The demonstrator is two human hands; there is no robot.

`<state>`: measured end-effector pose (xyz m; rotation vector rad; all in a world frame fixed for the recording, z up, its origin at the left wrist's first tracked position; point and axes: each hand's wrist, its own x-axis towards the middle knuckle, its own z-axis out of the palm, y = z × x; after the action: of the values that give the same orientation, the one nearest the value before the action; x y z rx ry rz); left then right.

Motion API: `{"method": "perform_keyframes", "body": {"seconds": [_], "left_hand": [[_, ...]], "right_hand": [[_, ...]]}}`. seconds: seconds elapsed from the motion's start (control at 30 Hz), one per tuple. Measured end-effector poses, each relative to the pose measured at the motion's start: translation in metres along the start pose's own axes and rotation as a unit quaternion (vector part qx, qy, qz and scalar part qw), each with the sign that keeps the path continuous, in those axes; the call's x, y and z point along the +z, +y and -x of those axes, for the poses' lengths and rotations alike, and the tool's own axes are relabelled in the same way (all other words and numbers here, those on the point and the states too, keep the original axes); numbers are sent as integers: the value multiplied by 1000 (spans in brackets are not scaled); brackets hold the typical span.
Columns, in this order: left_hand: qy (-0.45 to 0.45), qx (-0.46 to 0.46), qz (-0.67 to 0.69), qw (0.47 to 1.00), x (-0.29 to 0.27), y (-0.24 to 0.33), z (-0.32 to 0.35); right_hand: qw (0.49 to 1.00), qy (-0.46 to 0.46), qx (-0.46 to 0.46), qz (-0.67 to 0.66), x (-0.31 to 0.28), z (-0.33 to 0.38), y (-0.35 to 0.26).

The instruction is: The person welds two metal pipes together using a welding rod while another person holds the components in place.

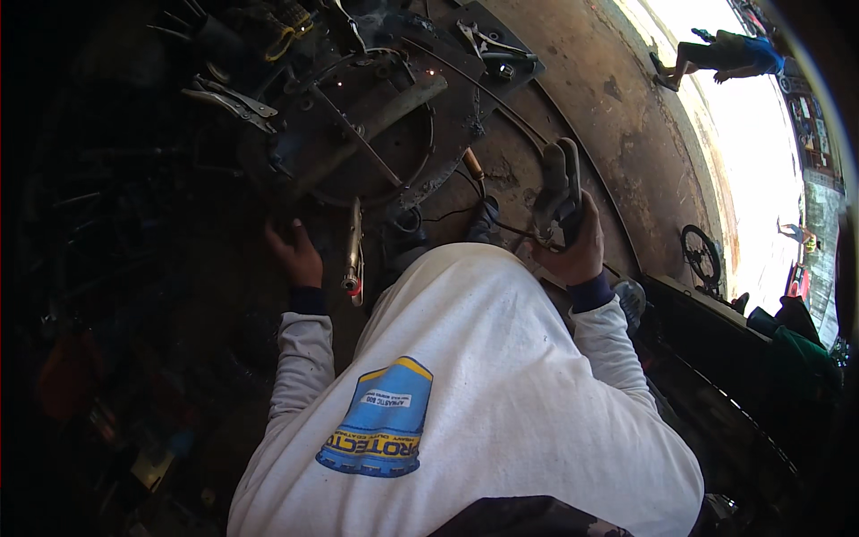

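My right hand is closed around a dark grey piece with a rounded, looped end; its exact kind I cannot make out. To the left, my left hand is empty, fingers apart, close to the near edge of the dark metal worktable. On that table lies a round metal frame with a thin bar and a wider flat bar across it. Locking pliers stick out from the frame's near side, between my hands. Small orange glowing spots show near the frame's far side.
More locking pliers lie at the table's left and far right. An orange-brown handle with a cable sits beside the table. A bicycle wheel stands at right; a person is outside at upper right. Deep shadow hides the left side.
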<state>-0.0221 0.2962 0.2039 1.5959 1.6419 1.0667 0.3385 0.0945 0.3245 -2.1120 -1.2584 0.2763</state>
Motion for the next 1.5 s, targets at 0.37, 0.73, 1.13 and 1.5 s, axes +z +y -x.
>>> {"method": "perform_keyframes", "body": {"seconds": [0.37, 0.73, 1.13, 1.5], "left_hand": [[-11, -6, -50, 999, -2, 7, 0], [-6, 2, -28, 1000, -2, 4, -2], [-6, 1, -34, 999, -1, 3, -3], [6, 9, -49, 999, 1, -7, -6]], "right_hand": [[993, 5, -47, 106, 6, 1, -4], [992, 4, -38, 121, 14, -4, -8], [998, -20, -5, 62, 13, -6, -9], [972, -16, 73, -221, 12, -9, 7]]}}
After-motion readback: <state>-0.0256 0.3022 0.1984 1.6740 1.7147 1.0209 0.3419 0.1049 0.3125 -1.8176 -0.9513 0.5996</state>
